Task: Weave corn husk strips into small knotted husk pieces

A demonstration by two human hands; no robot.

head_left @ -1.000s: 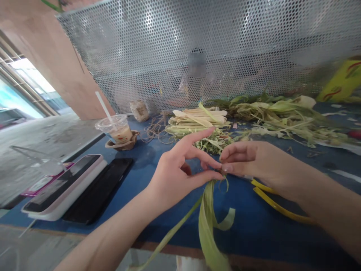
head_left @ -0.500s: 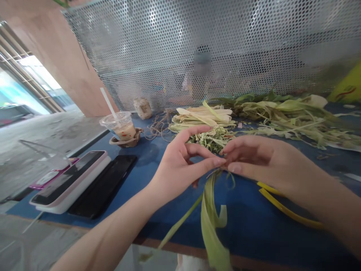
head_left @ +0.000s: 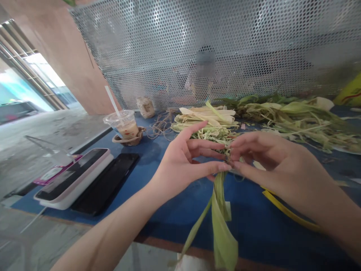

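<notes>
My left hand (head_left: 194, 160) pinches the top of a green corn husk (head_left: 222, 226) between thumb and fingers, with its index finger raised. The husk hangs down past the table's front edge, a narrow strip trailing to its left. Against it from the other side, my right hand (head_left: 262, 158) is closed, thumb and fingertips meeting at the gathered husk end; the exact grip there is partly hidden. Just behind the hands lies a pile of short husk scraps (head_left: 210, 134). Beyond it is a stack of pale husk strips (head_left: 207, 116).
Loose green husks (head_left: 293, 113) heap at the back right. A yellow curved handle (head_left: 287, 212) lies under my right forearm. On the left are a drink cup (head_left: 124, 126) in a cardboard holder, twine (head_left: 160, 126), a black phone (head_left: 107, 184) and a white-edged device (head_left: 73, 180). A perforated metal screen (head_left: 169, 56) stands behind.
My hands have drawn closer together at the husk's top. The hanging husk has swung slightly right, and its narrow strip hangs more steeply. The camera view has shifted slightly.
</notes>
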